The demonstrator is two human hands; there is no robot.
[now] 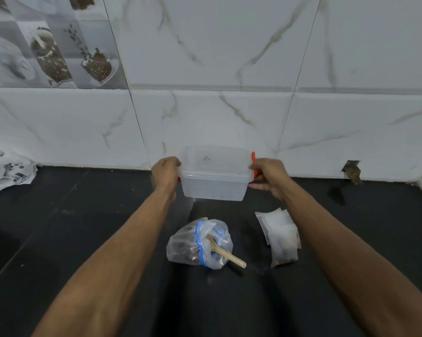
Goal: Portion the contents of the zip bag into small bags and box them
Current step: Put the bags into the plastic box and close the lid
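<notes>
A clear plastic box (214, 183) with a lid and orange side clips is held above the dark counter, near the wall. My left hand (165, 171) grips its left end. My right hand (269, 176) grips its right end, over the orange clip (253, 158). Below the box, on the counter, lies the zip bag (195, 246) with a blue seal strip and some dark contents. A wooden spoon (227, 255) sticks out of it. To the right lies a stack of small filled bags (281, 237).
The black counter (83, 227) runs back to a white marble-tiled wall (229, 69). A crumpled white printed plastic bag (8, 170) sits at the far left by the wall. A small hole (352, 170) shows low in the wall at right.
</notes>
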